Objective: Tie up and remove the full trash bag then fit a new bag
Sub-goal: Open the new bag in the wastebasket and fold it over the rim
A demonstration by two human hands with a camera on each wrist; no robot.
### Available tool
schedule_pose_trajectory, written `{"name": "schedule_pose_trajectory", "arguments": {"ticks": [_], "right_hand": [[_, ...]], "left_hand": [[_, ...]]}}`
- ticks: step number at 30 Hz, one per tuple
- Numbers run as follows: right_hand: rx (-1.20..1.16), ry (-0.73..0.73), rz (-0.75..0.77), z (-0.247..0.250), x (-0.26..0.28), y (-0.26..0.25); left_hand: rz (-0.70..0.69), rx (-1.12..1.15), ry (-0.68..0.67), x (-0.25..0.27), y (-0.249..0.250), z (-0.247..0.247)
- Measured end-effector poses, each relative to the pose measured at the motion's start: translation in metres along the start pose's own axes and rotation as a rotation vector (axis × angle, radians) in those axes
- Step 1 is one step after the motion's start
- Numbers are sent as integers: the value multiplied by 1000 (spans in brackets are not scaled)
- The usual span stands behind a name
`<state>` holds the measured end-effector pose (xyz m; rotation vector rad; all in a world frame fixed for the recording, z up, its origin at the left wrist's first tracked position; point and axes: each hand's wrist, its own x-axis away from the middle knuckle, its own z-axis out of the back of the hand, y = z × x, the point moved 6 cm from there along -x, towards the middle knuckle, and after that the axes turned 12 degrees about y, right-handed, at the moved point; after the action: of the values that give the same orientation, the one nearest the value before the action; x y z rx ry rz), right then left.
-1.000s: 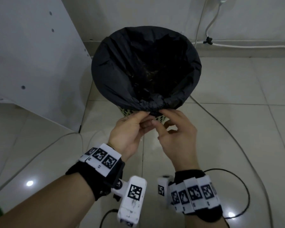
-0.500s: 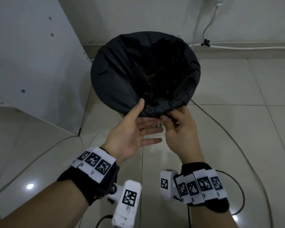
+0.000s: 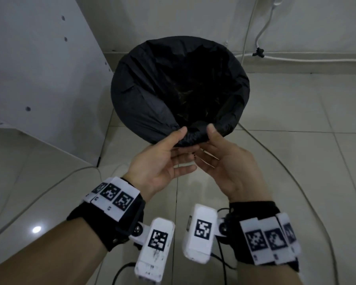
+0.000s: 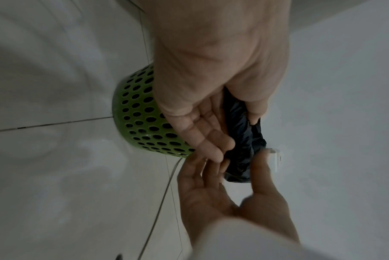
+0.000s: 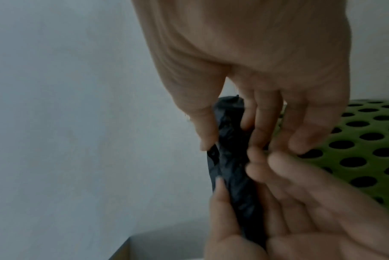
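A black trash bag (image 3: 152, 95) lines a green perforated bin (image 4: 138, 119) on the tiled floor, its mouth open and its inside dark. Both hands meet at the bag's near rim, palms turned up. My left hand (image 3: 183, 142) pinches the bunched rim (image 4: 244, 140) with the thumb on top and the fingers beneath. Just to its right, my right hand (image 3: 206, 142) pinches the same bunched edge (image 5: 231, 167) the same way. The fingertips of the two hands touch under the fold. In the head view the bag hides the bin.
A white cabinet panel (image 3: 39, 79) stands close on the bin's left. The wall is right behind the bin, with a white cable (image 3: 317, 59) along its base. A thin cable (image 3: 286, 171) curves over the floor on the right, another (image 3: 49, 190) on the left.
Both hands have moved up from under the near rim. The right hand turned palm up, and the thumbs now clamp the bunched bag edge from above.
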<state>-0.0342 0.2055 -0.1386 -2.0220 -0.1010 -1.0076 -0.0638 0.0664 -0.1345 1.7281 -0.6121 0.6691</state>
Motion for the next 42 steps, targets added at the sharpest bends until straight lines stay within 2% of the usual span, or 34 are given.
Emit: {"name": "schedule_pose_trajectory", "arguments": {"ticks": [5, 8, 11, 15, 18, 24, 30, 36, 39, 42], "right_hand": [[-155, 83, -15, -13, -2, 4], [-227, 54, 16, -18, -5, 8], [-201, -10, -8, -19, -3, 14], [-251, 16, -23, -14, -3, 13], [-314, 15, -10, -22, -7, 14], [-241, -63, -15, -28, -4, 20], [-415, -50, -88, -24, -9, 15], [-583, -132, -132, -31, -6, 18], [-628, -79, -90, -21, -13, 18], [-516, 47, -13, -13, -24, 14]], "left_hand": [[-26, 24, -1, 1, 4, -4], [-64, 9, 1, 0, 9, 1], [-115, -19, 14, -3, 15, 7], [-183, -94, 28, -6, 22, 12], [-188, -102, 44, -8, 28, 15], [-210, -133, 75, -9, 38, 27], [-190, -125, 92, -18, 50, 38], [-191, -119, 100, -17, 50, 34], [-174, -98, 87, -17, 49, 32], [-163, -94, 95, -18, 52, 35]]}}
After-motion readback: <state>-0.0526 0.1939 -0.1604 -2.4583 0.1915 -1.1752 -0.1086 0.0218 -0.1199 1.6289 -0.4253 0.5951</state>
